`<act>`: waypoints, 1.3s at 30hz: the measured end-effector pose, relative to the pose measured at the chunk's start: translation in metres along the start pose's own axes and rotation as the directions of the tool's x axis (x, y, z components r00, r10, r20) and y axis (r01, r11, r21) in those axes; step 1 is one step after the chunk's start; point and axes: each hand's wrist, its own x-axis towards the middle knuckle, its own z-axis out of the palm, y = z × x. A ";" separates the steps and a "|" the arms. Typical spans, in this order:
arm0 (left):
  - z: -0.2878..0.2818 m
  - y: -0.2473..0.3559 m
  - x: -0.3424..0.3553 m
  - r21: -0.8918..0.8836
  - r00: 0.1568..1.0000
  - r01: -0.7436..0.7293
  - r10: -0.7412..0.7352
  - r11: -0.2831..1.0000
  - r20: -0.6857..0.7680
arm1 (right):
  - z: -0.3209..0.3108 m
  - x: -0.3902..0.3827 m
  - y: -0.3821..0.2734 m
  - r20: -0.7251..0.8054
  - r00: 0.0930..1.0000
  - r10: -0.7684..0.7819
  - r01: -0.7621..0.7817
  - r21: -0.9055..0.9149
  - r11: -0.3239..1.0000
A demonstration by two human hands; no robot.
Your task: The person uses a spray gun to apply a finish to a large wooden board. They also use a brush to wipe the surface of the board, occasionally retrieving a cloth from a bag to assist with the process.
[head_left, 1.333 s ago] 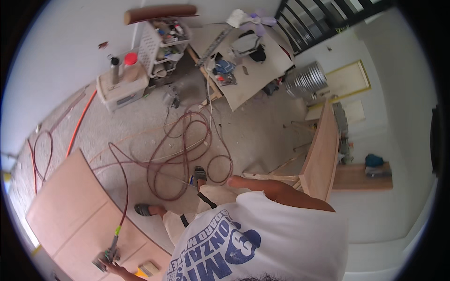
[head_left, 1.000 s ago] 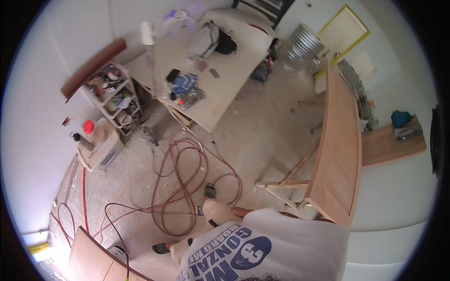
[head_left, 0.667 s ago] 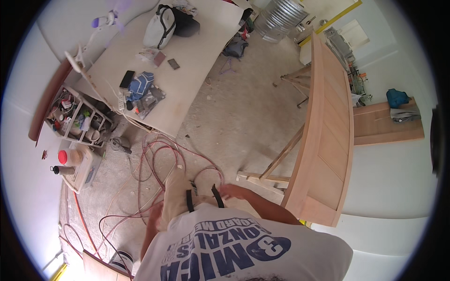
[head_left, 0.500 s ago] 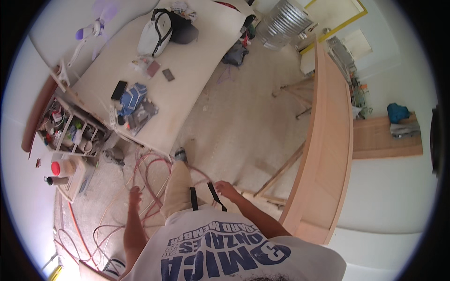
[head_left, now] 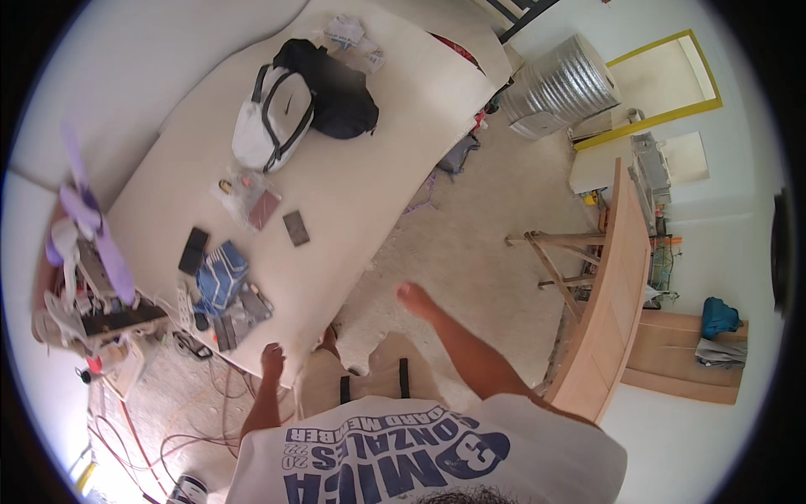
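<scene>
Left hand (head_left: pixel 273 359) off sander, table (head_left: pixel 353 185) nearer

Passage runs free along the right edge of the worktop (head_left: pixel 378 151); a blue cloth (head_left: pixel 222 273) and black phone (head_left: pixel 194 250) obstruct its near end, a white bag (head_left: pixel 252 134) and black bundle (head_left: pixel 346 99) its far half

Wide head-worn fisheye view, steeply downward
</scene>
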 end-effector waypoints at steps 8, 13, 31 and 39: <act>0.182 0.394 0.114 -0.103 0.970 -0.211 0.221 0.972 0.100 | -0.175 0.315 0.034 -0.270 0.960 0.076 -0.016 0.218 0.976; 0.274 0.498 0.201 -0.144 0.982 -0.154 0.168 0.977 0.087 | -0.205 0.484 0.074 -0.650 0.751 -0.120 0.249 0.109 0.962; 0.492 0.629 0.357 0.319 0.902 -0.135 0.250 0.938 -0.351 | -0.349 0.585 -0.191 0.216 0.929 -0.300 0.043 0.743 0.667; 0.397 0.691 0.363 0.022 0.832 -0.057 0.059 0.998 -0.552 | -0.326 0.619 -0.220 0.130 0.824 -0.552 0.452 0.437 0.777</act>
